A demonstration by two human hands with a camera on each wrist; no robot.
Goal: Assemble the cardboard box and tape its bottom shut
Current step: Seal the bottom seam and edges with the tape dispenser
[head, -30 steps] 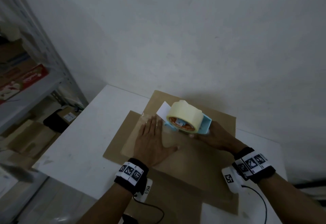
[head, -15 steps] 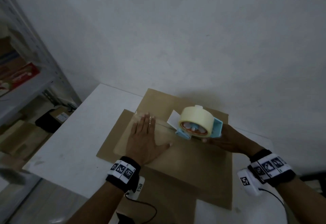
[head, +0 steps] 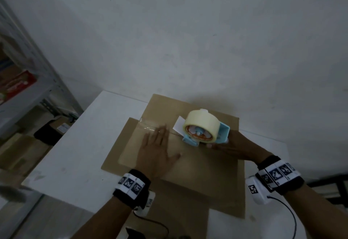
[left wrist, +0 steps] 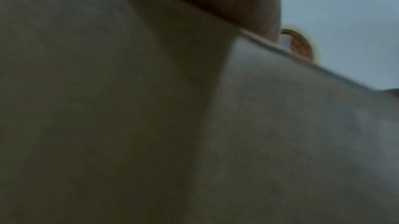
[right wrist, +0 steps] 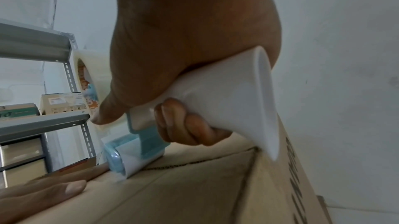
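Note:
A brown cardboard box (head: 207, 172) stands on a white table (head: 79, 154), its bottom flaps folded shut and facing up. My left hand (head: 156, 150) lies flat on the near flap with straight fingers, beside a strip of clear tape (head: 148, 125) along the seam. My right hand (head: 231, 144) grips the white handle (right wrist: 226, 94) of a blue tape dispenser (head: 205, 127) with a cream tape roll (right wrist: 88, 74). The dispenser's roller (right wrist: 127, 161) touches the seam just past my left fingertips (right wrist: 73, 186). The left wrist view shows only blurred cardboard (left wrist: 129, 108) and a sliver of the tape roll (left wrist: 300, 45).
A grey metal shelf rack (head: 28, 97) with cartons stands left of the table, with more boxes on the floor (head: 56, 127) beneath it. A plain white wall (head: 188, 41) rises just behind the box. Cables (head: 290, 214) hang from my wrist cameras at the table's near edge.
My right hand has drawn the dispenser to the right along the seam, leaving a longer strip of tape behind. My left hand has stayed flat on the flap.

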